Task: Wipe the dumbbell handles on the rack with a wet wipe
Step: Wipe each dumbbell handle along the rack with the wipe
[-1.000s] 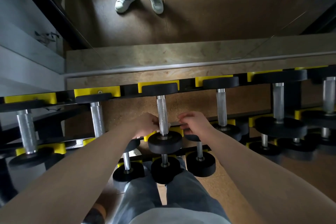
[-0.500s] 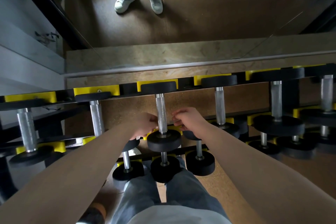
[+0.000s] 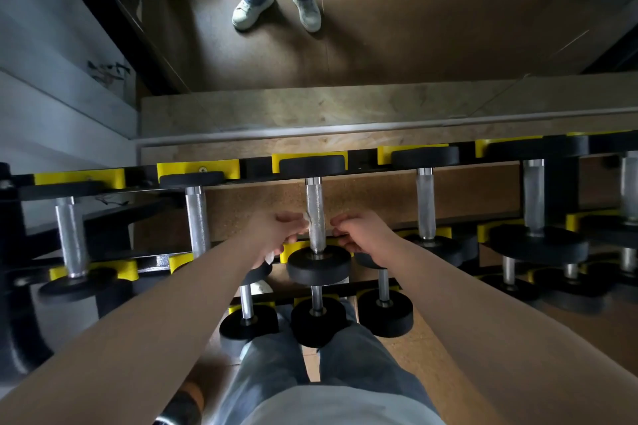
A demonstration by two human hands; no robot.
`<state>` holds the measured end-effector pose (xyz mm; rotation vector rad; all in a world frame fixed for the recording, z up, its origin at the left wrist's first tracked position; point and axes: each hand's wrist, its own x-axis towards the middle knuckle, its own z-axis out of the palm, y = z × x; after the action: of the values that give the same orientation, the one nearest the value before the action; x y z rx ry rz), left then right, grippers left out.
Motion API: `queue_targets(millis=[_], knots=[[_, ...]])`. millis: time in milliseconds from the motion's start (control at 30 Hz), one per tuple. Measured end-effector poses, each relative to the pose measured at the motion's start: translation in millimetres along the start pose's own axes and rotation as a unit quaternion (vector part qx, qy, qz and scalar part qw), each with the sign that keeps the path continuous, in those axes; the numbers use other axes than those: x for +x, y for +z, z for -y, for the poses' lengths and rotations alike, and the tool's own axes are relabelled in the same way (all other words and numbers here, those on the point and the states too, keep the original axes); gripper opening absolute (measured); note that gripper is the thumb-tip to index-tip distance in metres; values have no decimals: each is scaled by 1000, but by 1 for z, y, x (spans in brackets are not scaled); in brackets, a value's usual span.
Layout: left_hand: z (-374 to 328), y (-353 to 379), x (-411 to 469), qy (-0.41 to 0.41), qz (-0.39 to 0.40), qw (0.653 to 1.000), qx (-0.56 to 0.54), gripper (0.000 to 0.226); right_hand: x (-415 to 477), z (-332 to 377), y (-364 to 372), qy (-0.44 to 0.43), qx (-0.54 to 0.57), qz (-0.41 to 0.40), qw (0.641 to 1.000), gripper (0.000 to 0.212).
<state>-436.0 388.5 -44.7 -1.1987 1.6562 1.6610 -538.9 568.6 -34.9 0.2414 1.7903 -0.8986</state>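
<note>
The black rack (image 3: 362, 157) with yellow cradles holds a row of dumbbells. The middle dumbbell's knurled steel handle (image 3: 315, 198) runs away from me. A thin whitish wet wipe (image 3: 313, 226) wraps its lower part. My left hand (image 3: 276, 235) is closed on the wipe's left end, and a scrap of wipe shows under the palm. My right hand (image 3: 362, 235) is pinched tight against the handle's right side, apparently on the other end. The black weight head (image 3: 319, 266) sits just below both hands.
Neighbouring dumbbell handles stand left (image 3: 197, 217) and right (image 3: 425, 203) of the middle one. A lower tier of smaller dumbbells (image 3: 383, 314) sits near my legs. A mirror (image 3: 379, 45) behind the rack reflects white shoes and further dumbbells. A grey wall is on the left.
Both hands stay at the lower part of the middle handle. The right fingertips have edged closer to the handle, and the hands shift slightly along it.
</note>
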Motion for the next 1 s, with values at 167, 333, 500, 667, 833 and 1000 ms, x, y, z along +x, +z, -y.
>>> queue_targets(millis=[167, 333, 500, 667, 833, 1000], knots=[[-4, 1, -1, 10, -16, 999, 37, 15, -2, 4, 0, -6, -14, -6, 1000, 17], [-21, 6, 7, 66, -58, 989, -118, 15, -2, 9, -2, -24, -32, 0, 999, 16], [-7, 14, 2, 61, -103, 991, -58, 9, -2, 7, -1, -29, -41, 0, 999, 17], [6, 13, -9, -23, -33, 997, 65, 11, -4, 4, 5, -15, -38, -5, 999, 16], [-13, 16, 1, 6, -96, 993, -70, 12, -9, 13, 1, -26, -51, -5, 998, 18], [-25, 14, 1, 39, -81, 992, -88, 13, -7, 19, -3, -25, 13, 4, 1000, 14]])
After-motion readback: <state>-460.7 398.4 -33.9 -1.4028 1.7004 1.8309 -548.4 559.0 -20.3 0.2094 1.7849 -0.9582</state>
